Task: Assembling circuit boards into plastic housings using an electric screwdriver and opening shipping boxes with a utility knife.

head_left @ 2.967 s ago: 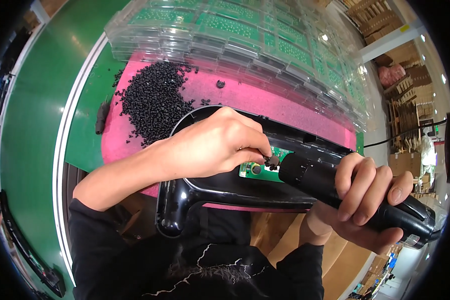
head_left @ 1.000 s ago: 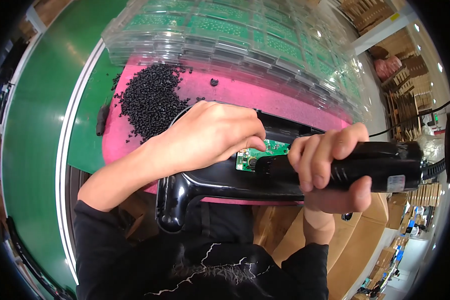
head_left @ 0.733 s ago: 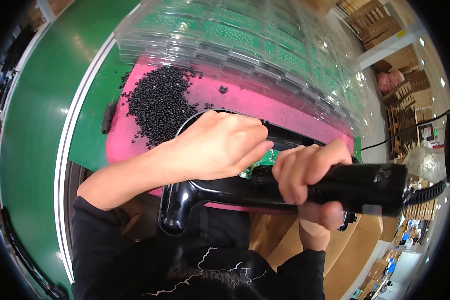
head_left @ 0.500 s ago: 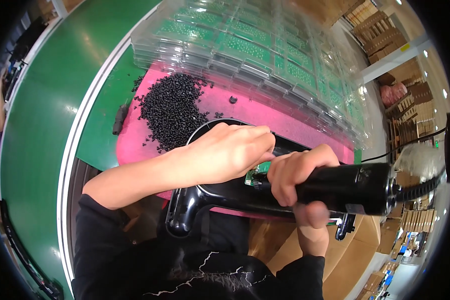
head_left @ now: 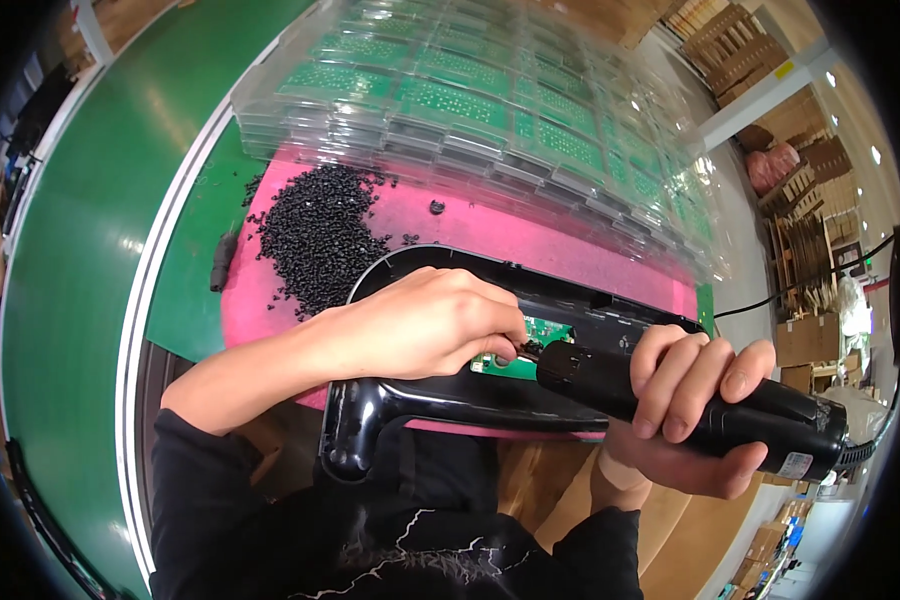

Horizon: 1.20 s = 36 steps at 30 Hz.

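My right hand (head_left: pixel 685 415) is wrapped around a black electric screwdriver (head_left: pixel 605 385), its nose pointing left. My left hand (head_left: pixel 450 325) is closed in a pinch, with tiny dark pieces that look like screws (head_left: pixel 534 348) at its fingertips, right by the screwdriver's tip. Below the fingers, a green circuit board (head_left: pixel 515 368) lies inside a long black plastic housing (head_left: pixel 440 400). The left hand and forearm cover part of the housing and board. Beyond the left forearm, a heap of small black screws (head_left: pixel 315 235) is spread on a pink mat (head_left: pixel 530 235).
Stacked clear plastic trays (head_left: pixel 490 110) with green boards stand behind the mat. A short black cylindrical tool (head_left: pixel 224 262) lies left of the screws. One small black round part (head_left: pixel 437 207) sits on the mat. The screwdriver's cord (head_left: pixel 860 455) runs off right.
The screwdriver has drawn back right from the board, and my right hand now grips it farther back. My left hand has shifted slightly left and down, bringing its pinched fingertips to the screwdriver's tip.
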Tool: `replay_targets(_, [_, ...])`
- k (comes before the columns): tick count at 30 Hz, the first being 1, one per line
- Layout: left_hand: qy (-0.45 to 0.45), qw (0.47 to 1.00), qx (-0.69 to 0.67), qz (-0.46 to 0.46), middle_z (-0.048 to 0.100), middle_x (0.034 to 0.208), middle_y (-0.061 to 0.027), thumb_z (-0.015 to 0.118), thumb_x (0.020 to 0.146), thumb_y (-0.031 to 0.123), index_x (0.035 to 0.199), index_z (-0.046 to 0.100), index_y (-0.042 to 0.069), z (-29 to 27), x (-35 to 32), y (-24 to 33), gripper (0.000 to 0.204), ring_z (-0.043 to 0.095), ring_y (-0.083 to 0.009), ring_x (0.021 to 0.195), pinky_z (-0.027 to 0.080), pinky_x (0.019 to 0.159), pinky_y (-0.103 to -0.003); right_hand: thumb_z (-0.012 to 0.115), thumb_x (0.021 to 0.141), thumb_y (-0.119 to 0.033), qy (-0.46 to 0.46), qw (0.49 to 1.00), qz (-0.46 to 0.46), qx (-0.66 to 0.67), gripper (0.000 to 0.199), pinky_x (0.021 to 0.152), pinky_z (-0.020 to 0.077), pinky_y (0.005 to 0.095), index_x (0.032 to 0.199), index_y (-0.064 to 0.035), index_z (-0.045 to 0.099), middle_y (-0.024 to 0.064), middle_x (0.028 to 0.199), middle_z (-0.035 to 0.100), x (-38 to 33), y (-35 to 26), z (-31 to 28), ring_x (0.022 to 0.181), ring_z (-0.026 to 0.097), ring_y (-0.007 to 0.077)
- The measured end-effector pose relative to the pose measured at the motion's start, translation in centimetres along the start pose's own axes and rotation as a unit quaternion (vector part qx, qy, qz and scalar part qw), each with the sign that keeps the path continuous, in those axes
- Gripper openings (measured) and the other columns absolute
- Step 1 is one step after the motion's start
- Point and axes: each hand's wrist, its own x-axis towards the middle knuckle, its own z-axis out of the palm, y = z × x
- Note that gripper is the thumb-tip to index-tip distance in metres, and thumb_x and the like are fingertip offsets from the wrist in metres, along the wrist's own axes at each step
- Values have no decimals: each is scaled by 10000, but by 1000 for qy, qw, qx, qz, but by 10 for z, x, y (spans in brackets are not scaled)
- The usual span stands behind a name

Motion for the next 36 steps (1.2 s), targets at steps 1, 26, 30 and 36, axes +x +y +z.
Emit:
replay_targets(1, [-4, 1000, -2, 1, 648, 806, -106, 683, 813, 102, 872, 634, -11, -1, 1, 0, 137, 647, -300, 729, 507, 621, -371, 642, 825, -448, -1, 1000, -2, 12, 414, 477, 331, 229, 918, -108, 423, -49, 531, 468, 0, 0, -1, 380, 428, 70])
replay_targets(26, [-106, 979, 130, -116, 547, 1156, -106, 820, 612, 159, 1176, 523, 42, -2, 4, 8, 648, 566, -324, 1056, 504, 848, -401, 635, 815, -421, 8, 987, 133, -84, 408, 460, 335, 256, 920, -72, 451, -23, 561, 480, -16, 5, -55, 391, 429, 85])
replay_targets(30, [-103, 979, 131, -113, 544, 1148, -106, 818, 617, 153, 1167, 527, 42, -2, 5, 6, 632, 567, -322, 1046, 503, 846, -403, 660, 812, -432, -13, 983, 162, -80, 432, 464, 346, 250, 930, -70, 456, -31, 561, 477, -11, 5, -50, 394, 438, 88])
replay_targets(36, [-113, 978, 140, -107, 532, 1168, -105, 804, 649, 175, 1182, 522, 46, -5, 4, 7, 617, 568, -319, 1045, 503, 844, -402, 692, 778, -503, -37, 982, 179, -45, 511, 477, 350, 242, 932, -77, 456, -33, 590, 499, -11, 9, -60, 427, 460, 89])
